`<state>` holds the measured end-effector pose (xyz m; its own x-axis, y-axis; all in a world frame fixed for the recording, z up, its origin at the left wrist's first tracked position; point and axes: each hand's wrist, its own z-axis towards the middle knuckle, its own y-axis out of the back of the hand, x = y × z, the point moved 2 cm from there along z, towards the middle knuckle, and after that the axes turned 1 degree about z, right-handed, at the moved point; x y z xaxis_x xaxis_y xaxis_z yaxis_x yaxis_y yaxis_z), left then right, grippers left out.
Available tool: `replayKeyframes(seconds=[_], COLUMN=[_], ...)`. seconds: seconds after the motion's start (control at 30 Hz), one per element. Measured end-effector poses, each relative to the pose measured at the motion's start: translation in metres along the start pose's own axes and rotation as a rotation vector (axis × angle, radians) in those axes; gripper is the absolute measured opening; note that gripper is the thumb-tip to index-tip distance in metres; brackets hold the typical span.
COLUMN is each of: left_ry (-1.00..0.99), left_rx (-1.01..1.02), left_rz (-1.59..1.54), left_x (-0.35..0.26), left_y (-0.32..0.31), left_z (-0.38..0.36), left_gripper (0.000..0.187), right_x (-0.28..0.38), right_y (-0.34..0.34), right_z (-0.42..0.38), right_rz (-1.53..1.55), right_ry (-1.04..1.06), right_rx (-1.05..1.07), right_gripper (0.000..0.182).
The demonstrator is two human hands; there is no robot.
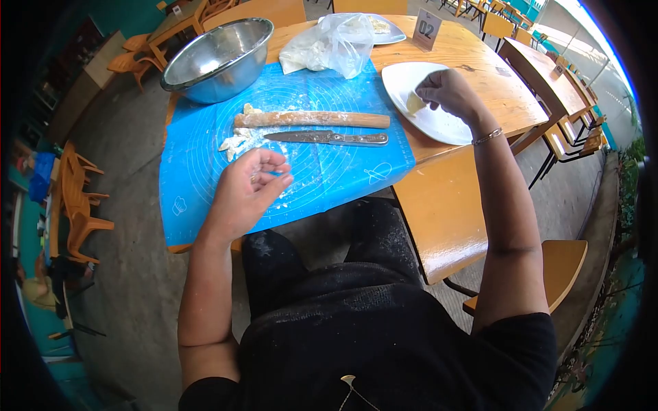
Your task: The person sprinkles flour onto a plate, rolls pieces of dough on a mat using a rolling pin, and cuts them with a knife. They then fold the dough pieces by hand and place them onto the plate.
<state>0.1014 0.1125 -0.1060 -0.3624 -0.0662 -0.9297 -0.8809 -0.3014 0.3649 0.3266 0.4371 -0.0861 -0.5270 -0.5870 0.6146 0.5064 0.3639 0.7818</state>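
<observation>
My right hand pinches a small pale piece of dough over the white plate on the right of the table. Fingers half curled, my left hand hovers above the near part of the blue mat with nothing visible in it. A floured wooden rolling pin lies across the mat. Just below it rests a knife with its blade pointing left. Dough scraps and flour are scattered by the pin's left end.
A steel bowl stands at the mat's far left corner. Beside it sits a clear plastic bag with something whitish inside. Behind are another plate and a number card. A wooden chair stands close on the right.
</observation>
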Motion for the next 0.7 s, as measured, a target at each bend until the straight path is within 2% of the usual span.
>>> replayKeyframes(seconds=[0.03, 0.07, 0.13, 0.17, 0.23, 0.27, 0.3, 0.33, 0.4, 0.43, 0.47, 0.5, 0.53, 0.57, 0.63, 0.7], left_ry=[0.016, 0.033, 0.039, 0.032, 0.026, 0.007, -0.014, -0.018, -0.164, -0.165, -0.161, -0.159, -0.164, -0.170, -0.171, -0.092], left_rx=[-0.033, -0.066, -0.091, -0.132, -0.172, -0.244, -0.316, -0.313, -0.411, -0.413, -0.405, -0.396, -0.395, -0.400, -0.409, -0.377], left_rz=[0.034, 0.068, 0.065, 0.107, 0.147, 0.274, 0.400, 0.398, 0.830, 0.830, 0.892, 0.954, 0.954, 0.967, 0.984, 0.938], left_x=[0.002, 0.004, 0.007, 0.006, 0.007, 0.007, 0.007, 0.011, 0.019, 0.022, 0.024, 0.025, 0.026, 0.026, 0.024, 0.022], left_y=[0.005, 0.008, 0.014, 0.018, 0.023, 0.027, 0.029, 0.031, 0.030, 0.026, 0.021, 0.017, 0.016, 0.015, 0.015, 0.018], left_z=[-0.006, -0.012, -0.023, -0.028, -0.036, -0.039, -0.042, -0.043, -0.046, -0.048, -0.050, -0.050, -0.049, -0.050, -0.050, -0.046], left_gripper=[0.028, 0.027, 0.026, 0.024, 0.023, 0.020, 0.018, 0.018, 0.022, 0.022, 0.022, 0.023, 0.023, 0.020, 0.017, 0.012], right_x=[-0.017, -0.021, -0.040, -0.034, -0.015, -0.009, -0.003, 0.004, 0.027, 0.044, 0.057, 0.080, 0.093, 0.103, 0.140, 0.154], right_y=[-0.003, -0.004, -0.007, -0.006, 0.004, 0.006, 0.009, 0.012, 0.007, -0.002, -0.017, -0.034, -0.051, -0.073, -0.100, -0.129], right_z=[0.003, -0.002, -0.003, -0.007, -0.021, -0.025, -0.028, -0.031, -0.038, -0.043, -0.048, -0.057, -0.067, -0.073, -0.095, -0.103], right_rz=[-0.026, -0.102, -0.484, -0.485, -0.531, -0.532, -0.500, -0.468, -0.438, -0.415, -0.347, -0.312, -0.244, -0.094, -0.078, -0.037], right_ry=[0.025, -0.037, -0.037, -0.036, -0.195, -0.197, -0.135, -0.071, 0.065, 0.150, 0.227, 0.191, 0.383, 0.444, 0.509, 0.648], right_rx=[-0.005, -0.020, -0.204, -0.202, -0.304, -0.304, -0.362, -0.421, -0.430, -0.428, -0.408, -0.346, -0.331, -0.253, -0.018, 0.068], right_gripper=[0.018, 0.017, 0.018, 0.018, 0.017, 0.017, 0.017, 0.017, 0.016, 0.016, 0.014, 0.014, 0.015, 0.014, 0.012, 0.015])
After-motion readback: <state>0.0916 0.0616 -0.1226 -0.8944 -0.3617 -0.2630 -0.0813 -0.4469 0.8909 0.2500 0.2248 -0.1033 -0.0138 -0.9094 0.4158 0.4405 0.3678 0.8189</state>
